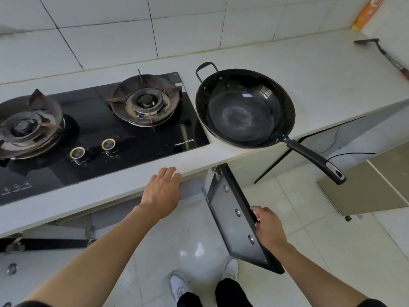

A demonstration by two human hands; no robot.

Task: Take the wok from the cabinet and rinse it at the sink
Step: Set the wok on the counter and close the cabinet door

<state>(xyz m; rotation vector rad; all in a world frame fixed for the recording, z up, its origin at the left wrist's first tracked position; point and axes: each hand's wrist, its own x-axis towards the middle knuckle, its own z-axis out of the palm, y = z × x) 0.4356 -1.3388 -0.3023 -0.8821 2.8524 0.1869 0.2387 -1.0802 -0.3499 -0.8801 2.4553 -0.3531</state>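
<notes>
A black wok (244, 108) with a loop handle at the back and a long handle sticking out over the counter's front edge rests on the white counter (309, 69), just right of the stove. Below it a dark-framed cabinet door (234, 216) stands swung open. My right hand (266, 224) grips that door's outer edge. My left hand (162, 191) lies flat on the counter's front edge, fingers together, holding nothing. The sink is out of view.
A black glass two-burner gas stove (95, 127) fills the counter's left part. A dark spatula (382, 54) lies at the far right, and an orange box (368, 12) leans in the corner. Another cabinet door (363, 189) stands open on the right. My feet (203, 282) are on the tiled floor.
</notes>
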